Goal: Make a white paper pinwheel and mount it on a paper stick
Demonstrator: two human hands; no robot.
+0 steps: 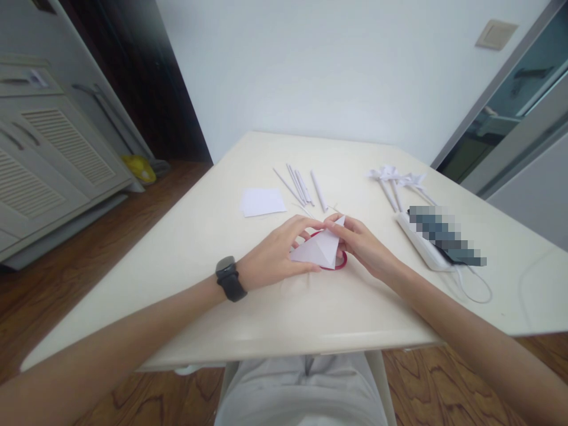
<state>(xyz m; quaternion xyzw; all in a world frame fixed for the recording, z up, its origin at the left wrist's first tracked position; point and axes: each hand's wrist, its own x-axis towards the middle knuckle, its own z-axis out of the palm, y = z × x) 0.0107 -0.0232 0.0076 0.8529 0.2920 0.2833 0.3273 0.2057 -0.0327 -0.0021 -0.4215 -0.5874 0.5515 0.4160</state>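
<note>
Plain white marks the folded paper (320,249) in my grip, set off by a crimson curved rim (342,261), while the loose sheets (262,202), rolled paper sticks (318,190) and paper flowers (387,173) repeat the white against a cream tabletop (284,328). My wristwatch (229,279) is black and my trousers (302,393) pale grey, above a reddish-brown floor (423,378) patterned with dark, wavy grain. The off-white cabinet (62,106) bears striped louvres, the wall (319,71) a cool bluish white.
</note>
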